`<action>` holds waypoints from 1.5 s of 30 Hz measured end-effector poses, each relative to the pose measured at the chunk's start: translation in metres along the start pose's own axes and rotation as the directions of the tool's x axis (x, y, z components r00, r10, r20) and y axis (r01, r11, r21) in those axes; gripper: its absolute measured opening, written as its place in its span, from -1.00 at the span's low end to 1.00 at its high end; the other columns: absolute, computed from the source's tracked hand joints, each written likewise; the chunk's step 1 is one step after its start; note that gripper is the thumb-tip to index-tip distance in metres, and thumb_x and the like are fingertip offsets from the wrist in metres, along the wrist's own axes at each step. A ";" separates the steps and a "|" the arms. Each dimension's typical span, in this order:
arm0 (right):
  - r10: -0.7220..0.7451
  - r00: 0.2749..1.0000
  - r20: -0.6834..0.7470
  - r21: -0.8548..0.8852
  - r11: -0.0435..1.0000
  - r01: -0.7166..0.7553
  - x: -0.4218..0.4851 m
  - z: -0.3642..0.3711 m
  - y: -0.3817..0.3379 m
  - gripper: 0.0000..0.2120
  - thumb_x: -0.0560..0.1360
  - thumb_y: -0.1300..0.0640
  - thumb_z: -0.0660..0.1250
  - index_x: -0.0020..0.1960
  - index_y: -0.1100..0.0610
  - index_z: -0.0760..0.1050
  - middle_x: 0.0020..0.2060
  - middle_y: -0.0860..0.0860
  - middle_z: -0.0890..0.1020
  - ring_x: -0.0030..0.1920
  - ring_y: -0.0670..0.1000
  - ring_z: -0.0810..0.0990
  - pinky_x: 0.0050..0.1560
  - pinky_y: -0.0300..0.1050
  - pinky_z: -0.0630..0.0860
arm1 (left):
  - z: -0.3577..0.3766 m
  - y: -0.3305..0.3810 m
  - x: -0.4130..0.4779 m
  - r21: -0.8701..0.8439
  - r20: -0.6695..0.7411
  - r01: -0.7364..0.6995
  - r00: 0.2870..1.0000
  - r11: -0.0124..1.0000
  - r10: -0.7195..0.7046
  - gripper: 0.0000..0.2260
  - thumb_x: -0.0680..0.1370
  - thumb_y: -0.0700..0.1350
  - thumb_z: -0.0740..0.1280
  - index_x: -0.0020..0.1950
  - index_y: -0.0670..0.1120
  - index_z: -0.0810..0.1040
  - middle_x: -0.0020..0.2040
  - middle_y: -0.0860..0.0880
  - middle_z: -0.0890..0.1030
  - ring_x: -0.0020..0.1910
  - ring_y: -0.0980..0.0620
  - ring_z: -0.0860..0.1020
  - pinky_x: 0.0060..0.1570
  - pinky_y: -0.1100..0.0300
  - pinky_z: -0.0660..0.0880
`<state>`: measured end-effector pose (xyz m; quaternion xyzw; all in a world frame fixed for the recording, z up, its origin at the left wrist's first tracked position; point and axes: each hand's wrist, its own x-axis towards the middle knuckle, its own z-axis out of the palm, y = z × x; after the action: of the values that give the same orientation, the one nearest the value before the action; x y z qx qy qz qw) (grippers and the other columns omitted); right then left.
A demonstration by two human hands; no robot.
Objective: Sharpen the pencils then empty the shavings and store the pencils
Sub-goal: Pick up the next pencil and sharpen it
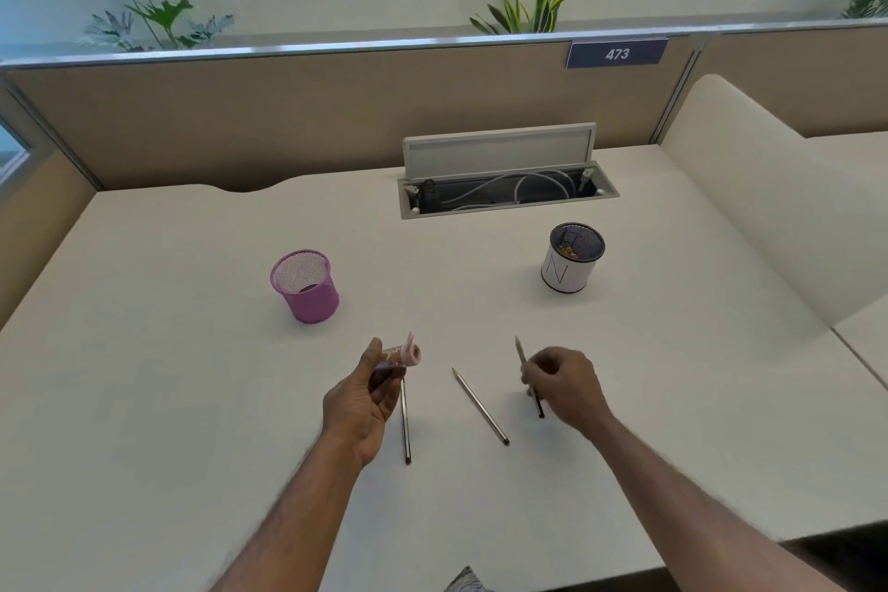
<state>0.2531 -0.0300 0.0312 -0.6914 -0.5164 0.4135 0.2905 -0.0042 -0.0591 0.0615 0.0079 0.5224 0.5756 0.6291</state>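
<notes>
My left hand (358, 404) holds a pink pencil sharpener (403, 357) with a clear shavings barrel, raised above the white desk (192, 399). My right hand (567, 387) grips a pencil (521, 353), tip pointing up and away. Two more pencils lie on the desk: one (406, 428) just right of my left hand, partly hidden under the sharpener, and one (480, 406) lying diagonally between my hands. A pink mesh cup (307, 288) stands to the back left. A mesh cup wrapped in white paper (569, 260) stands to the back right, with some shavings inside.
An open cable hatch (504, 188) with white cables sits at the desk's back centre. A beige partition (288, 120) with a "473" label (616, 54) rises behind it. A curved white divider (749, 207) borders the desk on the right. Plants stand beyond the partition.
</notes>
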 end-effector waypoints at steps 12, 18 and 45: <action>-0.618 0.776 0.128 -0.153 0.761 0.631 -0.026 0.009 -0.064 -0.90 0.44 0.13 0.43 -0.07 -0.01 0.67 -0.27 -0.14 0.62 -0.31 -0.08 0.57 -0.29 -0.23 0.47 | 0.020 -0.009 -0.007 0.014 0.024 0.008 1.000 1.000 -0.008 -0.80 0.47 -0.09 0.47 -0.08 -0.21 0.59 -0.23 -0.14 0.68 -0.34 0.01 0.68 -0.37 0.28 0.60; -0.615 0.776 0.136 -0.211 0.748 0.630 -0.027 0.013 -0.065 -0.91 0.44 0.11 0.42 -0.08 -0.03 0.66 -0.28 -0.16 0.61 -0.31 -0.12 0.54 -0.29 -0.20 0.47 | 0.018 -0.008 -0.008 0.014 0.029 0.003 1.000 1.000 -0.004 -0.80 0.47 -0.10 0.47 -0.09 -0.23 0.58 -0.29 -0.14 0.67 -0.38 0.02 0.67 -0.44 0.30 0.57; -0.567 0.790 0.235 -0.153 0.780 0.606 -0.016 0.024 -0.063 -0.80 0.54 0.17 0.33 -0.24 0.16 0.58 -0.47 0.01 0.50 -0.43 -0.03 0.34 -0.38 -0.11 0.30 | 0.027 -0.006 -0.009 0.143 0.072 -0.108 0.993 0.984 0.098 -0.68 0.35 -0.03 0.50 -0.04 -0.23 0.62 -0.16 -0.14 0.67 -0.21 -0.02 0.63 -0.34 0.26 0.59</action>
<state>0.2005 -0.0268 0.0754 -0.4840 -0.7724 0.3013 0.2798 0.0198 -0.0519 0.0754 0.0996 0.5414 0.5670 0.6127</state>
